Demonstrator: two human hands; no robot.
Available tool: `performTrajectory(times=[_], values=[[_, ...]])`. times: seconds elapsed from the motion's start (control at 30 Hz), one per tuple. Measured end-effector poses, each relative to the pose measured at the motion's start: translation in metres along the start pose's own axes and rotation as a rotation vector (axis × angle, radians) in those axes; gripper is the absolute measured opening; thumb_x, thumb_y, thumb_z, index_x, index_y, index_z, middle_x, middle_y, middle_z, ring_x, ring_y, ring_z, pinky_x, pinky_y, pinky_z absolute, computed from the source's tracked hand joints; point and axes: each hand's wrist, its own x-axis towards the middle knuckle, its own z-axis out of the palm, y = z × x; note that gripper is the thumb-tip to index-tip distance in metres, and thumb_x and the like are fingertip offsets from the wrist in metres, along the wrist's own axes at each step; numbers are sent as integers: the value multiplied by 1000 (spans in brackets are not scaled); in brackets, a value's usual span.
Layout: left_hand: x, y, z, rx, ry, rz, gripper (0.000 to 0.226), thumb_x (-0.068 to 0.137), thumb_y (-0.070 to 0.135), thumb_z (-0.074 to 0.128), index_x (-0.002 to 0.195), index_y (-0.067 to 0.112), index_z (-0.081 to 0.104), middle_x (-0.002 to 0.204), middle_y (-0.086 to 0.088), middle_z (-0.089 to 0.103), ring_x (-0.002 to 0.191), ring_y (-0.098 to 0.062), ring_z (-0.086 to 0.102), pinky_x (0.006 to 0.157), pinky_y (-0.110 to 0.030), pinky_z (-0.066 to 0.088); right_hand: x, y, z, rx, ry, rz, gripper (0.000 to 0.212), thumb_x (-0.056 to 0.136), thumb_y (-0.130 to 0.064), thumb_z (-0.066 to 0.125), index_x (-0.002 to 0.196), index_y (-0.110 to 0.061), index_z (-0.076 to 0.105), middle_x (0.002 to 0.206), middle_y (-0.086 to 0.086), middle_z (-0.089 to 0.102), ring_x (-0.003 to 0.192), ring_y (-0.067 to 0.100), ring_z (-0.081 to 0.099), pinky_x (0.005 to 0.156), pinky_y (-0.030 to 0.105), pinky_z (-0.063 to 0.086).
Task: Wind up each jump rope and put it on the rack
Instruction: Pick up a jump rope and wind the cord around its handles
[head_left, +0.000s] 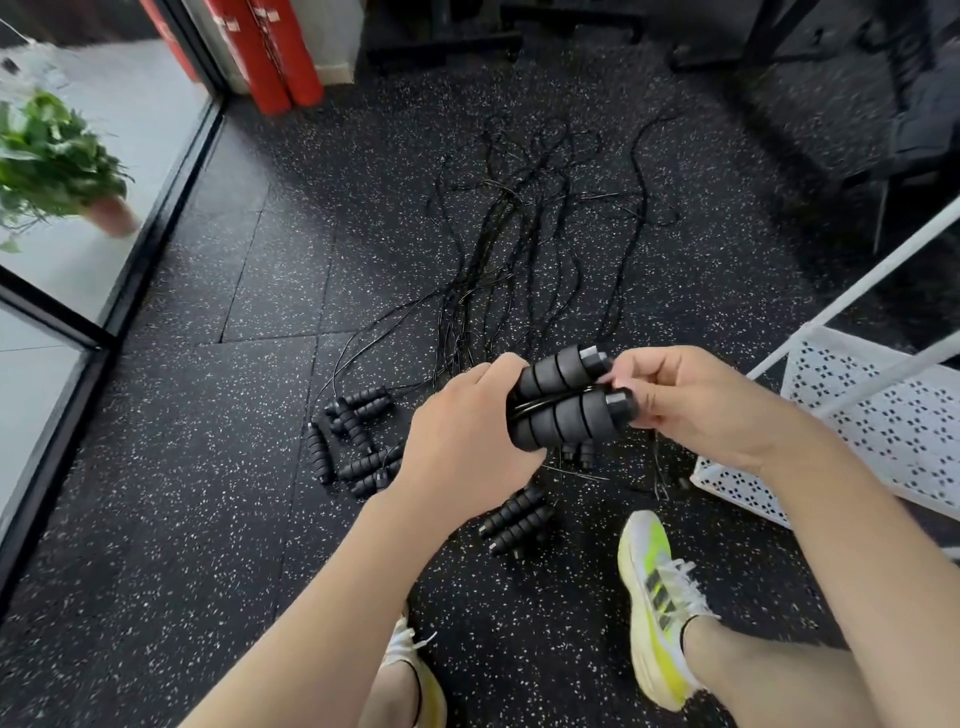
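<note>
Two black foam jump-rope handles (563, 397) lie side by side in front of me, with thin black cord between them. My left hand (467, 436) grips their left ends. My right hand (691, 400) pinches their grey-capped right ends, fingers curled. Several more black handles (353, 441) lie on the floor to the left, and one pair (517, 522) lies below my hands. Their thin black ropes (519, 249) stretch away in a tangle. The white perforated rack (883, 415) stands at the right.
The floor is black speckled rubber (208, 519). A glass wall with a black frame (156, 218) runs along the left, with a potted plant (57, 166) behind it. Red cylinders (280, 57) stand at the back. My feet in yellow-white shoes (660, 608) are below.
</note>
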Motion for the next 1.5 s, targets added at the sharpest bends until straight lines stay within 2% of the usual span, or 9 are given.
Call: performTrajectory(times=[0.13,0.3,0.5,0.6,0.73,0.87,1.03,1.33,1.5], values=[[3,-5,-1,-17,37,-63,30,78,33,68,89,32,41,84,11,56,79,-22,54,67,-36,46,3,6,16,-52,182,-66,34,81,-52,78,92,-20,77,78,14,52,66,19,39,68,30,35],[8,-9,-3,-49,103,-214,27,76,33,69,85,28,45,72,9,58,71,-20,56,62,-35,46,6,19,65,-368,387,-32,21,107,-21,45,108,-19,66,85,-3,76,58,16,64,54,35,51],[11,-13,-3,78,145,-342,19,80,30,65,91,26,50,73,9,55,72,-25,52,62,-32,37,11,34,105,-999,276,196,19,104,-10,39,118,-16,49,92,0,69,69,20,58,65,39,52],[12,-17,-4,169,160,-318,21,79,27,65,90,26,47,77,9,54,71,-25,50,60,-32,34,1,17,111,-1136,264,155,5,106,-19,41,101,-19,41,86,0,57,75,23,53,63,35,40],[7,-19,2,293,121,-159,25,82,24,64,90,26,40,85,6,55,75,-27,51,61,-35,31,-9,-7,101,-1206,261,34,21,106,-33,42,89,-22,47,77,-6,58,68,17,58,60,34,46],[4,-21,6,361,59,4,26,80,24,66,94,29,44,84,8,54,81,-26,56,67,-35,31,-15,-22,74,-1048,262,-75,11,95,-38,65,92,-28,68,79,-13,67,71,5,63,72,36,54],[-2,-18,12,358,0,183,26,80,24,65,104,29,58,87,8,59,86,-24,60,69,-33,29,-16,-32,45,-870,273,-63,21,66,-39,90,73,-31,72,72,-16,66,62,2,57,57,17,42],[-1,-21,12,254,15,359,29,71,24,69,98,30,60,75,11,55,75,-21,58,69,-35,46,-14,-27,22,-581,255,-153,13,68,-22,90,78,-26,82,85,-6,75,86,16,68,82,27,52],[-2,-15,5,65,30,346,34,71,29,61,105,31,63,82,11,61,81,-19,58,72,-36,50,-7,-16,18,-320,268,-169,7,79,-13,79,81,-19,82,84,-3,78,82,6,70,78,16,51]])
